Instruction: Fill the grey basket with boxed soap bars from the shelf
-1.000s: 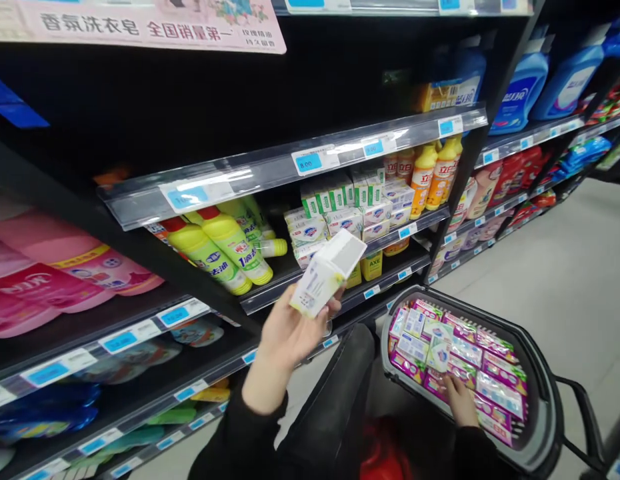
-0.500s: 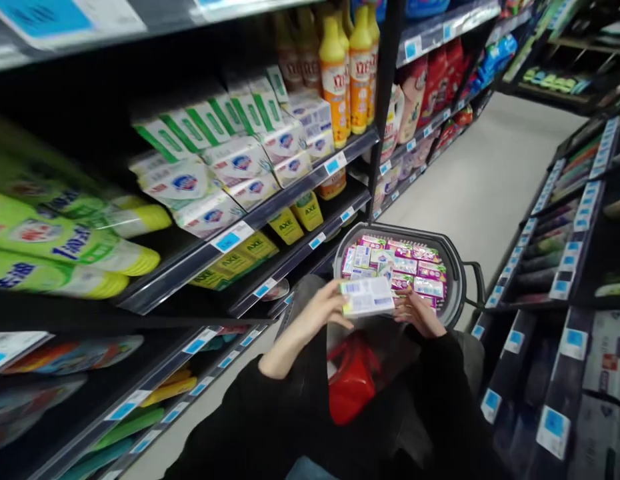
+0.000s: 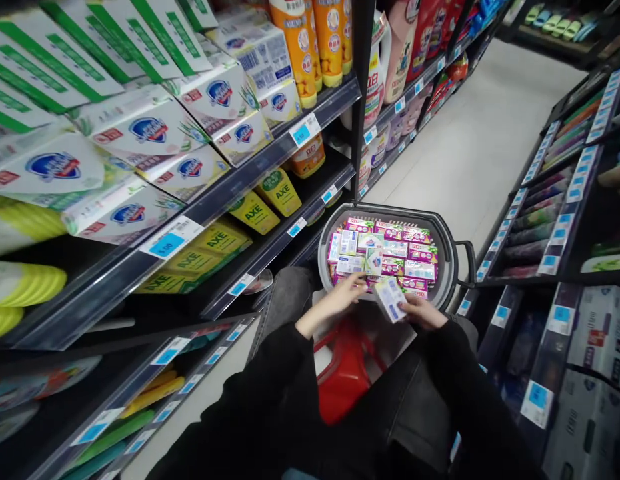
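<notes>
A small white soap box (image 3: 391,297) with blue print is held at the near rim of a grey shopping basket (image 3: 447,233). My right hand (image 3: 421,311) grips the box from below and to the right. My left hand (image 3: 346,296) reaches in from the left, its fingertips at the box's left end, beside the soap packets (image 3: 390,250) that fill the basket. The fingers of both hands are curled. Black sleeves cover both forearms.
Store shelves on the left carry white soap boxes (image 3: 140,127), yellow AXE packs (image 3: 270,193) and orange bottles (image 3: 310,40). A red stool (image 3: 347,370) sits under me. More shelving with blue price tags (image 3: 560,267) stands on the right. The pale aisle floor (image 3: 485,140) runs ahead.
The box came down from shelf height in my left hand to the basket rim, where my right hand joined it. My view dropped and turned right along the aisle.
</notes>
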Motion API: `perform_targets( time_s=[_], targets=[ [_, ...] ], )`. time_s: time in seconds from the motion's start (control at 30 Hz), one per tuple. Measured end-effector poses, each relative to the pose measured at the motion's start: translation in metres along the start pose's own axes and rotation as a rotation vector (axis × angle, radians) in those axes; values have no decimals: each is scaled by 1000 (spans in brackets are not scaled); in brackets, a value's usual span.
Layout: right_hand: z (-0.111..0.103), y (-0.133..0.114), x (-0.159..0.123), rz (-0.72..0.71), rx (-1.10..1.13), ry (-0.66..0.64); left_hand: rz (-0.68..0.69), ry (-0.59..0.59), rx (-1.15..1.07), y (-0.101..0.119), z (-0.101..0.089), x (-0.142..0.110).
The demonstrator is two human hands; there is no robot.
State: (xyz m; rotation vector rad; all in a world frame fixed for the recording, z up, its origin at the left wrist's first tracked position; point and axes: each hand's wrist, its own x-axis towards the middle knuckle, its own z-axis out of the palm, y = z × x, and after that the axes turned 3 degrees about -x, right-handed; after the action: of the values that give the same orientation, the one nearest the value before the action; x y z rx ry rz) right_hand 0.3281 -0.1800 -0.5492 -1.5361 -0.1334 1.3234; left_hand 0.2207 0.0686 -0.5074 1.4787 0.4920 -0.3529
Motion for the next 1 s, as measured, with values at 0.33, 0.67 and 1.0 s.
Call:
perform_targets(
  time_s=[0.33, 0.67, 1.0],
  targets=[
    [-71, -2, 93, 127, -141, 510, -150, 529, 371, -49, -57, 70],
    [-98, -2, 125, -87, -884, 445, -197, 397, 295, -67, -44, 83],
    [-72, 4, 111, -205, -1288, 423, -261, 371, 206, -70, -47, 85]
  ],
)
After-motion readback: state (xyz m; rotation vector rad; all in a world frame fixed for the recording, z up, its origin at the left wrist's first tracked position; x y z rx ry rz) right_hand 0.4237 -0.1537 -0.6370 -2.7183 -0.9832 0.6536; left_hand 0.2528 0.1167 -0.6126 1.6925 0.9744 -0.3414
